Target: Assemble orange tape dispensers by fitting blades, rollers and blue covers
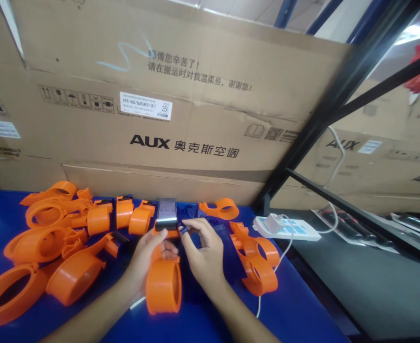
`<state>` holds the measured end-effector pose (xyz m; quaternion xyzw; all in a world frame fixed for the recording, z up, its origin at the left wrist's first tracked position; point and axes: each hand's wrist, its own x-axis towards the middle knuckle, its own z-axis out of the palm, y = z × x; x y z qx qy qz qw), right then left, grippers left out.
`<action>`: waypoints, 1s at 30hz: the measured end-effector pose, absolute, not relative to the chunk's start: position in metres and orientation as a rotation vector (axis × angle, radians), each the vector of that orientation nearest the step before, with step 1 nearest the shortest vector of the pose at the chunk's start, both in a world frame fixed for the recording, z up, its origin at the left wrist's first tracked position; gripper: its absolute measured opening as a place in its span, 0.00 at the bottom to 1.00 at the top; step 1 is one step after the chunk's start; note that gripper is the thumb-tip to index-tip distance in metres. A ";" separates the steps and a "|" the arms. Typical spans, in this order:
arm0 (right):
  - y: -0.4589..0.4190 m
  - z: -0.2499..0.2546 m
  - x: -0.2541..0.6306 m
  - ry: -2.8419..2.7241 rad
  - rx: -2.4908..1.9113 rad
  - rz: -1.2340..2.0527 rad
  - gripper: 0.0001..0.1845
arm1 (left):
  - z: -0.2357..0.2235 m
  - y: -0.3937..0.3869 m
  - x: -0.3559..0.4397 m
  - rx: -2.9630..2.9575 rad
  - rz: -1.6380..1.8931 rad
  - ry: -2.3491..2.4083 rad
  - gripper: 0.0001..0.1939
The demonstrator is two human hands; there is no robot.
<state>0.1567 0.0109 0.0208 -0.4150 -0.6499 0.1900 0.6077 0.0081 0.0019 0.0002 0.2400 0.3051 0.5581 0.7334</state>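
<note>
- AUX cardboard panel (195, 119), left side cut off, stands behind everything.
- Blue bench (288, 314) fronts the panel.
- Orange tape dispenser (161, 289), before the panel's middle; left hand (146, 263) pinches its handle, hiding part.
- Small dark-blue piece (183, 229), shape unclear, pinched by right hand (205, 252).

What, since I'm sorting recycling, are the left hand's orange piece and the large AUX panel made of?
Orange piece: probably plastic, fairly glossy, from its smooth, shiny walls.
Large AUX panel: likely cardboard, matte brown, from its creases and printed symbols.
</note>
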 end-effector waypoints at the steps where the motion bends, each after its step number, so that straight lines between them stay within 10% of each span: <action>1: 0.010 0.021 0.156 -1.535 -0.950 0.432 0.11 | -0.001 0.003 0.008 0.529 1.235 0.674 0.15; 30: 0.009 0.019 0.154 -1.741 -0.857 0.308 0.16 | -0.002 0.009 0.004 0.510 1.294 0.752 0.14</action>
